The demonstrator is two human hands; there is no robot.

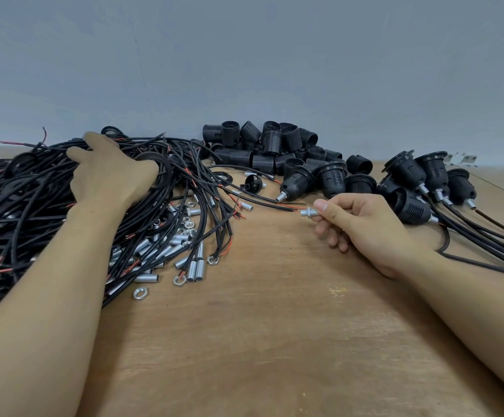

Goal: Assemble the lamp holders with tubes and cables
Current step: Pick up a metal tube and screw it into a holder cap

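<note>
While spread beneath everything, wooden table [274, 341], bare at the middle and near edge. Behind it, grey wall [274, 55]. Across the left side, big tangle of black cables [18, 206], red wire ends poking out. At the back centre, heap of black threaded lamp holders [271, 145], unassembled. To the right, row of assembled lamp holders [419, 179] lying on their sides, metal tubes at their bases, cables trailing toward the near right. Just beside the cable pile, scatter of loose metal tubes and nuts [169, 251]. On top of the tangle, left hand [109, 173], fingers curled into the cables, gripping a bunch. Near the centre, right hand [362, 224], thumb and fingers pinched on a short metal tube with a nut [308, 212], held just above the table.
</note>
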